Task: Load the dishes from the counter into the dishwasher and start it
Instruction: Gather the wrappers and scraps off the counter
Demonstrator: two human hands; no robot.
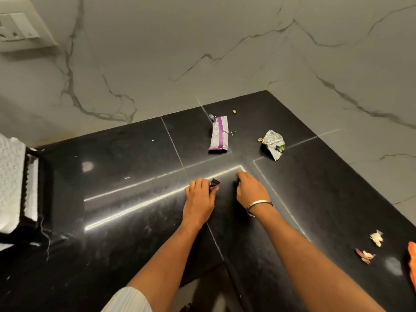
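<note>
A black polished stone table (pixel 126 199) fills a corner under grey-veined marble walls (pixel 202 52), and no dish and no dishwasher is in view, so where the task's things are I cannot say; only litter lies here. Taking the left hand as landmark: the left hand (pixel 199 195) rests low on the table, fingers curled round a small dark wrapper (pixel 213 183) that sticks out beside the thumb. Just to its right, apart from it, the right hand (pixel 248 190) also lies on the stone with a metal bangle (pixel 258 207) on the wrist; its fingertips bend down onto the surface, but whether they pinch something small I cannot tell. Both forearms reach straight forward from the near edge. Well to the right and nearer than the left hand lie pale peel scraps (pixel 369 248) and an orange thing (pixel 412 264) at the frame edge. Beyond the left hand lies a purple-and-white packet (pixel 218 135), and farther right a crumpled foil wrapper (pixel 273 144). Far to the left stands a white towel on a dark rack (pixel 13 183). These wrappers look light, thin and soft, a little slippery on polished stone; I judge a pinch at a raised edge is best.
</note>
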